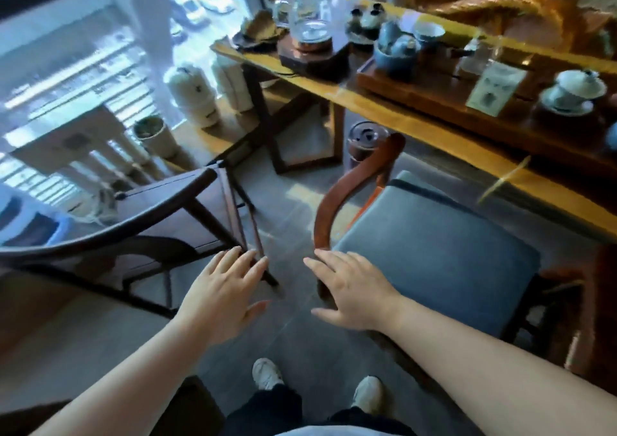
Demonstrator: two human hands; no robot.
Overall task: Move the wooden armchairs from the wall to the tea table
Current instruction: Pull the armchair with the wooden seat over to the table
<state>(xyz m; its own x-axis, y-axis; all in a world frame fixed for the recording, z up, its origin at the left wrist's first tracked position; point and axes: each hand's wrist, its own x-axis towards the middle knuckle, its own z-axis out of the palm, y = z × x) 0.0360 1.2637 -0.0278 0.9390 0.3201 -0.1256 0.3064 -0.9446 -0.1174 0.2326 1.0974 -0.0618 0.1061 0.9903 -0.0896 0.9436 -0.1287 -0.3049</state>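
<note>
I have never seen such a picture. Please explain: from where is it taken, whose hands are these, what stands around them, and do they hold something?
A camera worn on a person's head looks down, so you see that person's own arms and shoes. The left hand and right hand are open and hold nothing. On the right a reddish armchair with a grey cushion stands at the long tea table, which carries teapots and cups. On the left stands a dark wooden armchair.

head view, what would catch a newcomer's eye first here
Two open hands, left and right, reach out low in the centre, holding nothing. The right one is at the curved arm of a red-brown chair with a grey cushion, by the tea table crowded with teaware. A darker chair stands left.
</note>
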